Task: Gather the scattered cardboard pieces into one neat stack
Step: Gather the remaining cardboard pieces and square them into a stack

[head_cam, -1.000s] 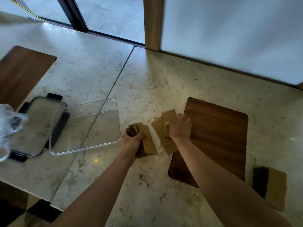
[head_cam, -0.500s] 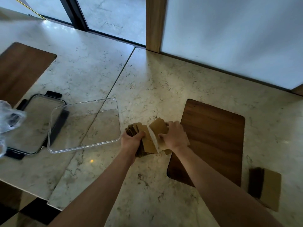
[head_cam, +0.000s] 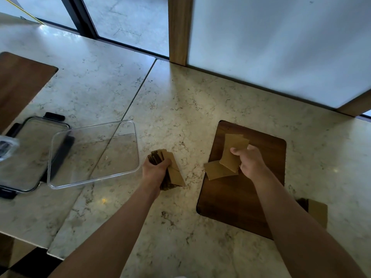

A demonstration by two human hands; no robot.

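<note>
My left hand grips a thick bundle of brown cardboard pieces, held on edge on the marble table. My right hand is shut on a few cardboard pieces, lifted over the left part of the dark wooden board. A flat cardboard piece lies under them across the board's left edge. One more cardboard piece lies at the right, partly hidden behind my right forearm.
A clear plastic tray lies left of my left hand, partly over a black-clipped lid. A second wooden board is at far left. A crumpled plastic bag is at the left edge. The table edge runs bottom left.
My right hand has pulled away to the right with a few pieces, from beside the left bundle to above the wooden board. My left hand still holds its bundle in place.
</note>
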